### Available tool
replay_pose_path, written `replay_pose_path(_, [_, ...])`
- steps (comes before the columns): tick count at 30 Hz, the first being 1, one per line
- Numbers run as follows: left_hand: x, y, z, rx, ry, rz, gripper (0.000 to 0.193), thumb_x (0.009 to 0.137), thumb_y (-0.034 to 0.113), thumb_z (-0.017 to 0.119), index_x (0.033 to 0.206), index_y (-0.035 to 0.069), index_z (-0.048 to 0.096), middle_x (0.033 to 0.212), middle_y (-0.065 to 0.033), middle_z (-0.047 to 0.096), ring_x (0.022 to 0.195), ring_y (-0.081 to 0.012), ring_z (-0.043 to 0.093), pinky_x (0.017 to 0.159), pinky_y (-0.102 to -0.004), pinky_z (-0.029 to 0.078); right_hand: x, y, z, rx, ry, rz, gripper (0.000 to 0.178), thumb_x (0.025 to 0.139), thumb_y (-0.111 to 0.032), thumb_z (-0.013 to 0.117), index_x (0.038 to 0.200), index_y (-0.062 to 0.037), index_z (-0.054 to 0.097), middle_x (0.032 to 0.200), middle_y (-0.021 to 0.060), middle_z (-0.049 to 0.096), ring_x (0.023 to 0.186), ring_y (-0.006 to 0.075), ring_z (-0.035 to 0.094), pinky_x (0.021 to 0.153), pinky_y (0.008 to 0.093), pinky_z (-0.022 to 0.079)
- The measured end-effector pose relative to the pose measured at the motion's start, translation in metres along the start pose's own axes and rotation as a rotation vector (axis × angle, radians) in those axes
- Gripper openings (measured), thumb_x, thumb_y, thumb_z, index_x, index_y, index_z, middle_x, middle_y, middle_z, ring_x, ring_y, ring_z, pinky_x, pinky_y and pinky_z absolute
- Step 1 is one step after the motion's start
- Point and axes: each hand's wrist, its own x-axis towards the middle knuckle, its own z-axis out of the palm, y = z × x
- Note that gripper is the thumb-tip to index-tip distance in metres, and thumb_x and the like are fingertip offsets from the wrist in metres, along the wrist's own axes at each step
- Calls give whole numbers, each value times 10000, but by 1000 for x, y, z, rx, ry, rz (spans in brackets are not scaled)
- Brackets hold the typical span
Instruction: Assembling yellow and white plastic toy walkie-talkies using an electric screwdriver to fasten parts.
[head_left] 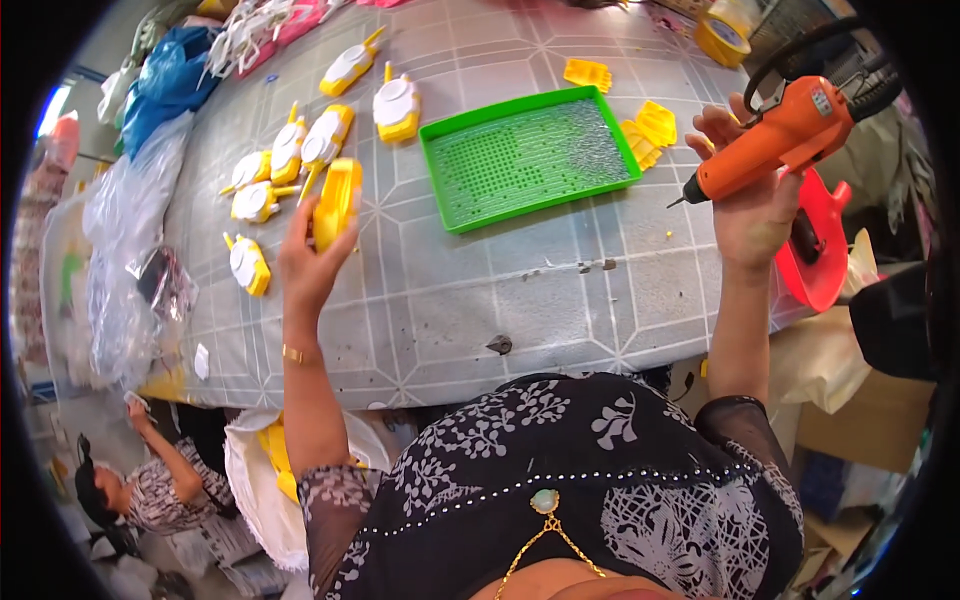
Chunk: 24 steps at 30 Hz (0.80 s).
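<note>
Here I have the left hand (312, 262) closed on a yellow toy (341, 205), fingers on one side, thumb on the other, lifted above the left half of the table (430, 275). Over by the right edge, the right hand (745, 218) is clamped on the orange driver (770, 140), a few fingertips spread beyond its body. Its bit points left, well apart from the toy, so no driving is going on at this instant.

Progress? I count seven white-and-yellow units (397, 105) scattered across the table's left half, from near the far edge down toward the left edge. They look joined up, so I'd call those done, though I can't tell from here whether every fastener is in. The toy in my grip turns a yellow side up; whether it's finished, I can't tell.

What's left? Toward the far right corner, I see loose yellow shells (587, 74) just beyond the green tray (545, 206), apparently waiting their turn. Silvery bits, probably screws (600, 135), crowd the tray's right end, so supply looks plentiful. Below the near edge, toward the left corner, a white sack (252, 485) holds more yellow pieces (277, 445); finished or not, I can't say.
</note>
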Motion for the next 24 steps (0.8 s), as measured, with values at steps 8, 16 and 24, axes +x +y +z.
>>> replay_pose_path(8, [-82,48,17,-16,-349,308,686,697,133,825,1320,-1,569,1220,-167,642,1122,-345,613,966,-409,491,17,-13,-39,230,-152,162,709,972,-403,556,1471,72,390,1452,226,498,1350,357,500,1142,485,381])
replay_pose_path(16, [-82,78,52,250,-438,481,795,685,282,848,1359,4,531,1302,-175,578,1166,-394,543,1009,-452,447,108,91,-139,-1359,-371,103,483,950,-252,691,1364,-39,564,1280,103,637,1135,214,602,1009,335,465])
replay_pose_path(24, [-97,70,66,217,-361,442,853,723,342,841,1418,10,476,1339,-187,541,1206,-396,522,1018,-474,427,121,94,-154,-1693,-469,124,496,825,-357,729,1231,-79,669,1205,172,695,1162,344,637,970,431,508])
